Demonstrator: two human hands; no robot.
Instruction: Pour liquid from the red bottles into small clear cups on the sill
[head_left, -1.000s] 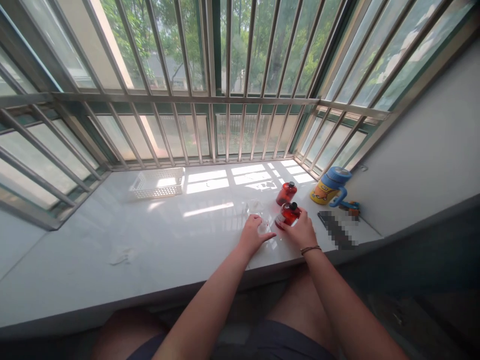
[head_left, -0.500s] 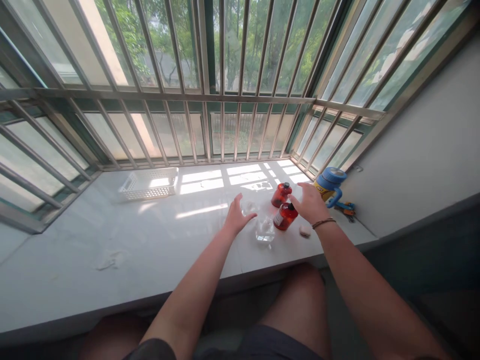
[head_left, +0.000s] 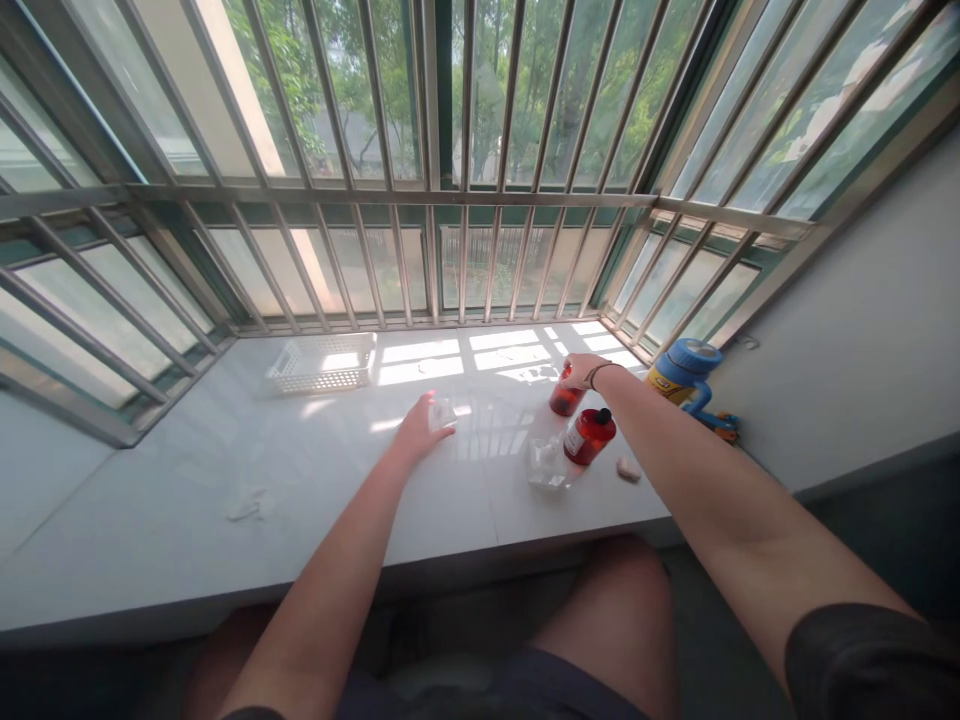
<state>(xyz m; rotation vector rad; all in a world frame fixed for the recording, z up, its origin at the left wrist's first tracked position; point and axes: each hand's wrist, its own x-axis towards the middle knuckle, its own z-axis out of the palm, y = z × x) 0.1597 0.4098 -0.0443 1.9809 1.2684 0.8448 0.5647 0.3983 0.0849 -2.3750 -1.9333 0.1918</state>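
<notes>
My left hand (head_left: 421,430) is closed around a small clear cup (head_left: 444,413) over the middle of the white ledge. My right hand (head_left: 583,370) grips the neck of the far red bottle (head_left: 565,402); its cap is hidden by the fingers. In front of that stands a second red bottle (head_left: 591,440) with a black cap and a pale label. Touching or just left of this one is a clear square container (head_left: 547,466). A small brownish lump (head_left: 628,469) lies to its right.
A white perforated basket (head_left: 322,365) sits at the back left by the barred window. At right, a blue and yellow jug (head_left: 681,372) stands beside a small blue and orange object (head_left: 721,427). A crumpled clear scrap (head_left: 251,507) lies on the left of the ledge (head_left: 330,480).
My left hand has taken hold of the clear cup and moved it left, away from the bottles. My right hand has moved left onto the far bottle's top. The view has shifted slightly.
</notes>
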